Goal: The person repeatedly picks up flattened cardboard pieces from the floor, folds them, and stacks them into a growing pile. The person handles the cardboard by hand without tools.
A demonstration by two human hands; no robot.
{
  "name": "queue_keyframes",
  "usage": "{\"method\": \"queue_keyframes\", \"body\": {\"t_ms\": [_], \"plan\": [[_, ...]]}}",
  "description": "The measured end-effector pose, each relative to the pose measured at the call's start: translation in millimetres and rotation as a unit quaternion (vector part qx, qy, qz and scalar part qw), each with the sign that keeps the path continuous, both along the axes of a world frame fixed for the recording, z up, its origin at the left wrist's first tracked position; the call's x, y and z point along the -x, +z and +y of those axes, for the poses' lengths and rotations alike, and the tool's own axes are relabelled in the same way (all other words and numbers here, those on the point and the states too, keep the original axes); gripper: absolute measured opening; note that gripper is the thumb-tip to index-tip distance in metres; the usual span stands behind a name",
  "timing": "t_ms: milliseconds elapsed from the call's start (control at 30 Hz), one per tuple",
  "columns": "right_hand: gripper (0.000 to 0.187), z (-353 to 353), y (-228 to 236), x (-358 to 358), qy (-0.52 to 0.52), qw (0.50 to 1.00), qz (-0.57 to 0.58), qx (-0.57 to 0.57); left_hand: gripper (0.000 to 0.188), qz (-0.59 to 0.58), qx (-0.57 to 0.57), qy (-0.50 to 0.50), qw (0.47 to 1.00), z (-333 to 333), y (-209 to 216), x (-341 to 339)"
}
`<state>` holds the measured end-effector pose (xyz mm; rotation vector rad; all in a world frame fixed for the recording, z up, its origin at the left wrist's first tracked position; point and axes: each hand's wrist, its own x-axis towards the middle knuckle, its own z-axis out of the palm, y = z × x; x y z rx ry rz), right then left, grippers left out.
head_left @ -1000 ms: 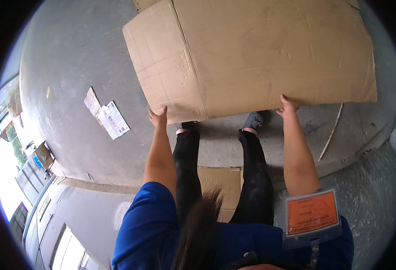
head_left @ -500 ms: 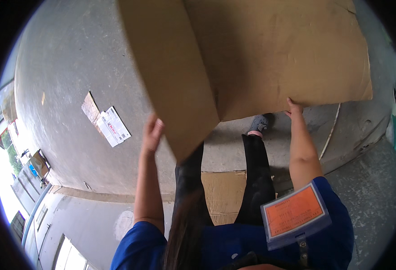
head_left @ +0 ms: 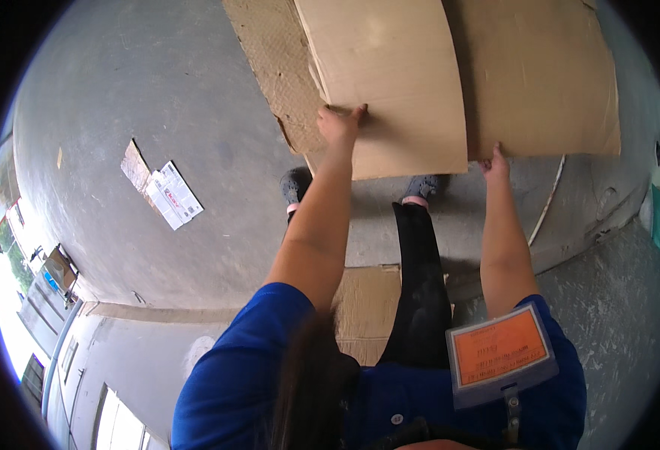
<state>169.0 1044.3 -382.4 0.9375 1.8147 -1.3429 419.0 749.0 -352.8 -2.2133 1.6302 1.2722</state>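
A large brown cardboard sheet (head_left: 540,82) spreads in front of me, with a paler cardboard panel (head_left: 397,82) folded over its left part. My left hand (head_left: 339,126) is closed at the left edge of this pale panel, thumb on its face; the fingertips are partly hidden. At the near edge of the brown sheet, my right hand (head_left: 496,163) grips with the thumb on top and the fingers underneath. A rougher, torn-edged cardboard piece (head_left: 273,67) shows beyond the pale panel's left side.
On the concrete floor to the left lie a white printed paper (head_left: 174,196) and a torn brown scrap (head_left: 135,166). Another cardboard piece (head_left: 367,300) lies flat by my legs. A thin pale strip (head_left: 549,199) runs along the floor at right. My shoe (head_left: 423,185) is close to the sheet.
The left panel has folded over to the right, uncovering the torn-edged cardboard. My left hand has moved right and away from me. My right hand keeps its hold, shifted slightly farther away.
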Motion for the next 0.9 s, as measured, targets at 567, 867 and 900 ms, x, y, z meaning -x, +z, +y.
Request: {"method": "queue_keyframes", "body": {"t_ms": [567, 867, 900], "plan": [[0.067, 11, -16, -10, -0.021, 0.991, 0.123, -0.041, 0.102, -0.014, -0.031, -0.073, 0.997, 8, 2, -6], [0.049, -3, 21, -28, 0.103, 0.994, 0.027, -0.020, 0.096, -0.066, 0.067, -0.067, 0.993, 12, 3, -59], [0.047, -4, 20, -33, 0.140, 0.990, 0.001, -0.013, 0.093, -0.055, 0.057, -0.071, 0.994, 7, -3, -72]]}}
